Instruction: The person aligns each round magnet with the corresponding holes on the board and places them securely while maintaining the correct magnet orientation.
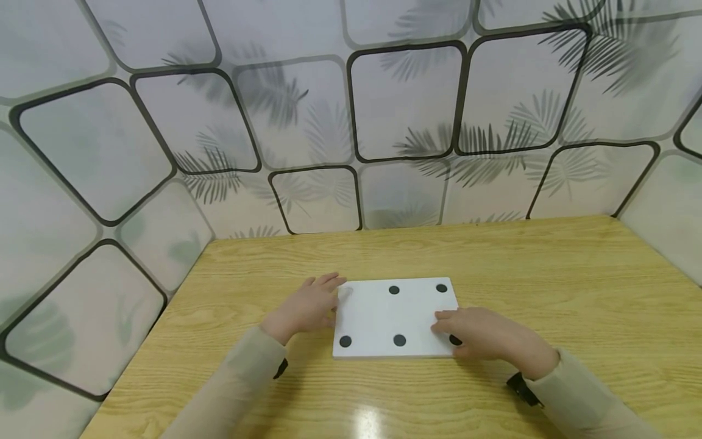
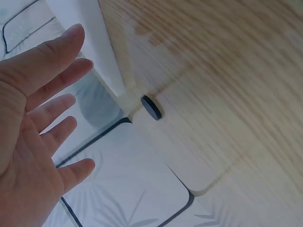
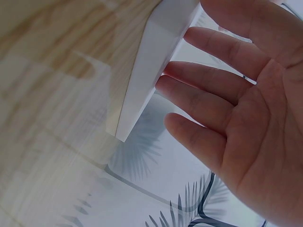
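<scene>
A white rectangular board [image 1: 373, 314] lies on the wooden table, several black round spots on its top face. At its left edge is my left hand [image 1: 308, 308], fingers spread and nothing held; the fingertips overlap the board's far left corner in the head view. My right hand [image 1: 485, 332] reaches over the right edge, its fingers loosely extended and partly covering the near right spot [image 1: 454, 340]. In the right wrist view the fingertips [image 3: 163, 81] come right up to the board's side [image 3: 137, 90]. A small black disc [image 2: 151, 107] lies on the tabletop beyond the board in the left wrist view.
The wooden table [image 1: 548, 274] extends around the board on all sides. Behind and to the left stands a wall covering [image 1: 406, 103] with leaf and rounded-square patterns. A dark wrist strap [image 1: 523, 390] shows at the right sleeve.
</scene>
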Demonstrator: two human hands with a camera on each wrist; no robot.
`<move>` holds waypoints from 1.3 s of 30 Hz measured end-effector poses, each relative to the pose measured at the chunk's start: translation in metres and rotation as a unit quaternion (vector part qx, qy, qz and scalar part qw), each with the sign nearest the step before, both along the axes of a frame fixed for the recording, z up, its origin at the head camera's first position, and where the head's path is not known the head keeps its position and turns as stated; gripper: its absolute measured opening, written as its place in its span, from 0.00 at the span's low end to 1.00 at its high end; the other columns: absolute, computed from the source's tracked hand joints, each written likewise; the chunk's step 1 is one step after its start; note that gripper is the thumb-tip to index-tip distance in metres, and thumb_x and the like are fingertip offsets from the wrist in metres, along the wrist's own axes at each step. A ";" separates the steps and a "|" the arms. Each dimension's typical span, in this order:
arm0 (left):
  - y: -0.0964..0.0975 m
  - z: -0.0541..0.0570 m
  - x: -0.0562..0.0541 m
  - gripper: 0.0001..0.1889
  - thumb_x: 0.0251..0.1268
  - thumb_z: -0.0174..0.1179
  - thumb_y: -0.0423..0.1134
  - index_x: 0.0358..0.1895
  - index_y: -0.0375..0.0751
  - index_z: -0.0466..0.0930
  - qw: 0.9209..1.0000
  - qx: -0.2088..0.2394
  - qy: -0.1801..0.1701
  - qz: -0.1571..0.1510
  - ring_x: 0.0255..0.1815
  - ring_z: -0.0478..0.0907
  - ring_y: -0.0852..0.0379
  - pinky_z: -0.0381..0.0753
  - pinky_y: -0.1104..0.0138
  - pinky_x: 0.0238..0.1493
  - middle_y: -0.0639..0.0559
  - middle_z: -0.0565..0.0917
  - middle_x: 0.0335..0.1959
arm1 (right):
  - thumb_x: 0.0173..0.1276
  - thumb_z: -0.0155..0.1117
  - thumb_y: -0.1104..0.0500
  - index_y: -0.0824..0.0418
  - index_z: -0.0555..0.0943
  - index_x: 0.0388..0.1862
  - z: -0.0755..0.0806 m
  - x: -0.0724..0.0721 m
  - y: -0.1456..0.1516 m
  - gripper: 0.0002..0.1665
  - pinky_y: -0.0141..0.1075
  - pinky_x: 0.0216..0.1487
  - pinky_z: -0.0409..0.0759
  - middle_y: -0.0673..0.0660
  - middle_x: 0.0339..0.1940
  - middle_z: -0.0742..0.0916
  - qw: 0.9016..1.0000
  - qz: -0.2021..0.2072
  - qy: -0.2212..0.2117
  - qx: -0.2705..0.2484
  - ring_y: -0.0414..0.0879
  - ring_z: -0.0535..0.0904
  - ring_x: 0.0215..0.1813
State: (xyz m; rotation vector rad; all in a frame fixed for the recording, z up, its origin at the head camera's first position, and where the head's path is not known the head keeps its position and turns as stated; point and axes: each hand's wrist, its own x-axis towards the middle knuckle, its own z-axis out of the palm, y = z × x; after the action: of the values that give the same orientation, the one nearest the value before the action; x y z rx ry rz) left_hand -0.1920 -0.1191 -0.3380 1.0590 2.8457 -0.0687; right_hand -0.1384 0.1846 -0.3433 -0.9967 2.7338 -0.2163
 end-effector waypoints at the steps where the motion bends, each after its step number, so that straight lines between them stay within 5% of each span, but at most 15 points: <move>1: -0.002 -0.001 -0.001 0.06 0.45 0.68 0.41 0.23 0.46 0.80 1.000 0.003 0.003 0.002 0.66 0.50 0.47 0.57 0.45 0.57 0.46 0.61 0.64 | 0.50 0.67 0.63 0.62 0.78 0.47 0.000 0.000 0.000 0.22 0.47 0.52 0.69 0.62 0.55 0.76 1.000 0.001 0.002 0.000 0.56 0.71 0.54; 10: -0.014 -0.002 -0.007 0.05 0.47 0.66 0.40 0.28 0.46 0.81 0.999 0.017 0.001 0.028 0.66 0.49 0.47 0.55 0.46 0.58 0.46 0.60 0.64 | 0.50 0.67 0.64 0.62 0.78 0.47 -0.001 0.000 0.001 0.22 0.48 0.52 0.69 0.62 0.54 0.76 1.000 0.000 0.004 -0.003 0.56 0.71 0.54; 21: -0.020 -0.006 -0.017 0.12 0.51 0.64 0.39 0.17 0.48 0.70 0.999 -0.004 0.004 0.053 0.67 0.48 0.46 0.55 0.44 0.57 0.45 0.58 0.65 | 0.49 0.64 0.65 0.62 0.78 0.45 -0.003 -0.002 0.002 0.21 0.48 0.50 0.71 0.64 0.52 0.77 0.999 0.022 0.022 -0.009 0.57 0.73 0.52; 31: -0.026 -0.009 -0.026 0.10 0.52 0.63 0.41 0.18 0.46 0.74 0.996 -0.025 -0.006 0.083 0.66 0.48 0.44 0.55 0.42 0.56 0.43 0.58 0.65 | 0.49 0.65 0.64 0.62 0.78 0.45 -0.002 -0.001 0.002 0.21 0.47 0.50 0.71 0.64 0.52 0.77 0.999 0.023 0.024 -0.006 0.57 0.73 0.51; 39: -0.028 -0.010 -0.027 0.08 0.51 0.63 0.42 0.21 0.45 0.77 0.996 -0.032 -0.002 0.078 0.66 0.49 0.44 0.56 0.42 0.56 0.42 0.59 0.64 | 0.49 0.66 0.64 0.62 0.78 0.46 -0.002 -0.001 0.002 0.21 0.48 0.51 0.69 0.64 0.53 0.77 1.000 0.016 0.019 -0.003 0.57 0.72 0.52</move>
State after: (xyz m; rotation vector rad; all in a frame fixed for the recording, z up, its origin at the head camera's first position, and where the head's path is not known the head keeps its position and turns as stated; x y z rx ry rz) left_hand -0.2191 -0.1469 -0.3475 0.8221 2.8905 -0.1439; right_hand -0.1397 0.1863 -0.3455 -1.0552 2.7500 -0.2015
